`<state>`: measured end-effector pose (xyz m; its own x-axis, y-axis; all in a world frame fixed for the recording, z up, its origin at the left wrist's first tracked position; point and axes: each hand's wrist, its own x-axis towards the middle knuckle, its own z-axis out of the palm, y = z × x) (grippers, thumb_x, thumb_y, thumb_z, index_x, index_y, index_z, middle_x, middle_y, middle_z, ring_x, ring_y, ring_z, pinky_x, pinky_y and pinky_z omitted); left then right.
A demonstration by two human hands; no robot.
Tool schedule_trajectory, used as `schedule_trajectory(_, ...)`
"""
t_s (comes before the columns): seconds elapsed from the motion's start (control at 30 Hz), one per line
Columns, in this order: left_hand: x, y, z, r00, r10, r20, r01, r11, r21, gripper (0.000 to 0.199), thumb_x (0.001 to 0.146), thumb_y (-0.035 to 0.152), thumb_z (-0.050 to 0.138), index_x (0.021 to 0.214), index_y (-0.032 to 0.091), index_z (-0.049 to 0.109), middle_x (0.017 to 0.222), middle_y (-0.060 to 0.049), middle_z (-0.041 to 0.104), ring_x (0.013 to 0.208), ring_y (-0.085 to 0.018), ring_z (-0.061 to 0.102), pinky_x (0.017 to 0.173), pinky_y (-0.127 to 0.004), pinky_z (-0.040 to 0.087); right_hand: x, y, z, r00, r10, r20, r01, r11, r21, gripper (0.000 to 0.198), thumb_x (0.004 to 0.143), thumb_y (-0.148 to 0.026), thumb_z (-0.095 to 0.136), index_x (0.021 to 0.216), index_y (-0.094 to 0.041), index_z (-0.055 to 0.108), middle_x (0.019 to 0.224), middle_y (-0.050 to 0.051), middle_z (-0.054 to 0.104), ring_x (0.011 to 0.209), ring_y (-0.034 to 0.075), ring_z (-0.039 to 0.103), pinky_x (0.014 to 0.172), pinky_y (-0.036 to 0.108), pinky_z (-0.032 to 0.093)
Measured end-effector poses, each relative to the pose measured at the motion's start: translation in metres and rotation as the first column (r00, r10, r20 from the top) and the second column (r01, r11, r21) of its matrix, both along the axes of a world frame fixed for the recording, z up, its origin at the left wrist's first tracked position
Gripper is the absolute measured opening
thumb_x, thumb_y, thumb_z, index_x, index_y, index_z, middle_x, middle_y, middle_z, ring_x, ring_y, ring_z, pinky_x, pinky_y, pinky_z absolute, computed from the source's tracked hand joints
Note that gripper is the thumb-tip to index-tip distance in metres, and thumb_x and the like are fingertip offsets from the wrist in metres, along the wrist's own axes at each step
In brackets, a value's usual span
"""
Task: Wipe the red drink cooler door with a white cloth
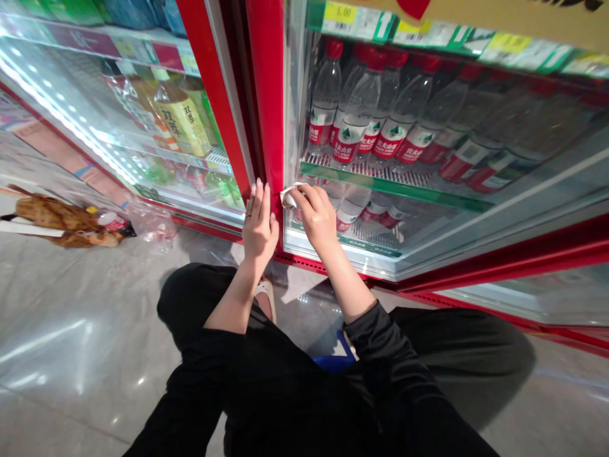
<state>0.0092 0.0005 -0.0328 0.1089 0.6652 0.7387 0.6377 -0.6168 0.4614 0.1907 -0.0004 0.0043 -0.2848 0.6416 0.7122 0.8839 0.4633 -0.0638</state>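
Observation:
Low on the red door frame of a drinks fridge, my left hand lies flat with its fingers stretched upward, holding nothing. Just to its right, my right hand pinches a crumpled white cloth or tissue against the frame's edge beside the glass. Behind the glass by my right hand stand water bottles with red caps and red-and-white labels. More of these bottles are on the shelf below, partly hidden by my right hand.
A second fridge door at left shows bottled drinks. On the grey tiled floor lie a brown spotted bag-like item and clear plastic wrap. Something blue shows between my knees. Yellow price tags line the upper shelf.

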Motion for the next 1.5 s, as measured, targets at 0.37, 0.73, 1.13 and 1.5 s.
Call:
schedule_trajectory(0.37, 0.005, 0.001, -0.004, 0.999, -0.026, -0.02, 0.026, 0.999, -0.042, 0.061, 0.115, 0.026, 0.033, 0.174, 0.012, 0.038, 0.181, -0.015, 0.038, 0.174, -0.026, 0.024, 0.143, -0.046, 0.025, 0.016, -0.012, -0.038, 0.998, 0.062, 0.009, -0.06, 0.987, -0.147, 0.036, 0.117, -0.02, 0.045, 0.137, -0.02, 0.075, 0.14, 0.015, 0.076, 0.123, 0.025, 0.067, 0.113, 0.039, 0.056)
schedule_trajectory(0.73, 0.004, 0.001, -0.006, 0.999, -0.038, -0.032, 0.037, 0.998, -0.05, 0.061, 0.116, 0.026, 0.031, 0.175, 0.013, 0.037, 0.184, -0.014, 0.033, 0.175, -0.024, 0.019, 0.144, -0.046, 0.023, -0.013, -0.003, -0.032, 0.998, 0.015, 0.053, -0.007, 0.99, -0.141, 0.036, 0.115, -0.018, 0.051, 0.143, -0.019, 0.072, 0.145, 0.015, 0.075, 0.127, 0.026, 0.069, 0.114, 0.042, 0.059)
schedule_trajectory(1.13, 0.012, -0.001, -0.011, 0.998, -0.055, -0.032, 0.053, 0.997, -0.058, 0.06, 0.117, 0.027, 0.028, 0.175, 0.015, 0.037, 0.182, -0.015, 0.037, 0.173, -0.023, 0.024, 0.143, -0.046, 0.026, 0.002, -0.006, -0.028, 0.999, -0.051, -0.014, 0.05, 0.993, -0.109, 0.04, 0.114, -0.016, 0.049, 0.145, -0.025, 0.073, 0.143, 0.014, 0.074, 0.128, 0.027, 0.069, 0.114, 0.045, 0.06)
schedule_trajectory(1.5, 0.014, 0.0, -0.012, 0.987, 0.03, -0.157, -0.038, 0.998, -0.048, 0.069, 0.115, 0.027, 0.004, 0.165, -0.001, 0.042, 0.183, -0.011, 0.034, 0.17, -0.024, 0.019, 0.142, -0.035, 0.026, 0.033, -0.017, -0.052, 0.999, 0.001, -0.036, -0.001, 1.0, 0.001, 0.04, 0.116, -0.017, 0.043, 0.135, -0.022, 0.077, 0.134, 0.014, 0.078, 0.116, 0.025, 0.071, 0.105, 0.037, 0.06)
